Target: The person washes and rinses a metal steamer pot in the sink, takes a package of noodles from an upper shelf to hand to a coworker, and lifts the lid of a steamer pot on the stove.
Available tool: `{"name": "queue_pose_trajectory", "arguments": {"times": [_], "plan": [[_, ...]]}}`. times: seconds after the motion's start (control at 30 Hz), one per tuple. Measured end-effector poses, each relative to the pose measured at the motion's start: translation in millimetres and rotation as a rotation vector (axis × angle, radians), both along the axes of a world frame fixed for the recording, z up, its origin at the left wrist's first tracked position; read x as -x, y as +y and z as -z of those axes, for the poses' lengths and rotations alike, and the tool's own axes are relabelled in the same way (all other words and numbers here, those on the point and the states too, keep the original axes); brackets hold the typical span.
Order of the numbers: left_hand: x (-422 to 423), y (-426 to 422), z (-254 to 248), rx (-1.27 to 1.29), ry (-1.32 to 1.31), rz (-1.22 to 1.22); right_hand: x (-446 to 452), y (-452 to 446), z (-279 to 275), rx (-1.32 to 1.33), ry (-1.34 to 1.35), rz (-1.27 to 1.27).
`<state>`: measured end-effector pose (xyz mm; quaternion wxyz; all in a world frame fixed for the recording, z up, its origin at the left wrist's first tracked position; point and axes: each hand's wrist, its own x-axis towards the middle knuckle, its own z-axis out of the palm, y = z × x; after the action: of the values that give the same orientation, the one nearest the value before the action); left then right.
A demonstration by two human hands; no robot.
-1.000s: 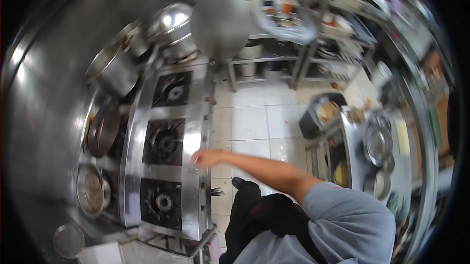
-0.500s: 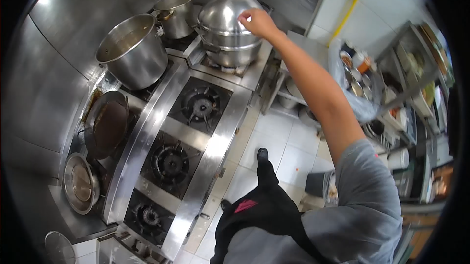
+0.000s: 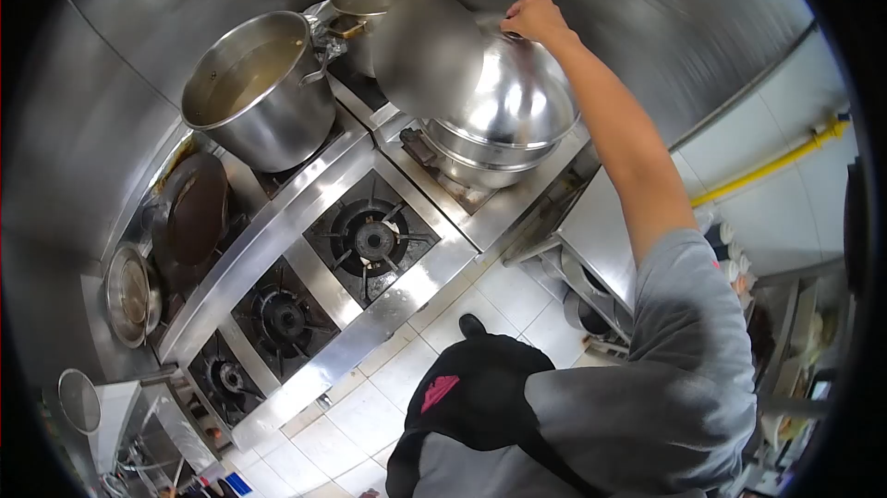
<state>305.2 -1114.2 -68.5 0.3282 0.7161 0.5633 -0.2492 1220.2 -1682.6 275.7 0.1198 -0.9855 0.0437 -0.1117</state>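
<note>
My right hand [image 3: 540, 22] reaches out at full arm's length, its fingers closed round the dark knob on top of a domed steel lid [image 3: 531, 96]. The lid sits over a wide steamer pot [image 3: 499, 163] on the far burner; its near rim looks close against the pot. A round blurred patch covers the left of the lid, so that side is hidden. Left of the lid stands a smaller steel pot [image 3: 365, 1] with a brass-coloured handle. My left hand is not in view.
A tall stockpot [image 3: 277, 124] of pale liquid stands at the back left. Nearer are a dark wok [image 3: 196, 207] and a steel bowl [image 3: 132, 297]. Several burners [image 3: 374, 237] line the front. A steel table [image 3: 596, 230] holds pots underneath, right of the stove.
My right hand was above the lid in a loose curl; now it grips the knob. The view has turned and come nearer the steamer.
</note>
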Motion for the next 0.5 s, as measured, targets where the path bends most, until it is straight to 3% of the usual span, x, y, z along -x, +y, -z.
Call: {"name": "queue_pose_trajectory", "arguments": {"times": [0.17, 0.3, 0.37, 0.5], "plan": [[13, -59, 6, 0.034, -0.054, -0.253, -8, -26, -15, -0.015, -0.115, -0.097], [34, -114, 16, 0.069, -0.088, -0.435, -27, -68, -37, -0.26, -0.05, -0.091], [49, -147, 20, 0.081, -0.084, -0.479, -45, -95, -36, -0.486, -0.072, -0.114], [85, -219, 25, 0.084, -0.035, -0.437, -54, -105, -46, -0.487, 0.018, -0.095]]}}
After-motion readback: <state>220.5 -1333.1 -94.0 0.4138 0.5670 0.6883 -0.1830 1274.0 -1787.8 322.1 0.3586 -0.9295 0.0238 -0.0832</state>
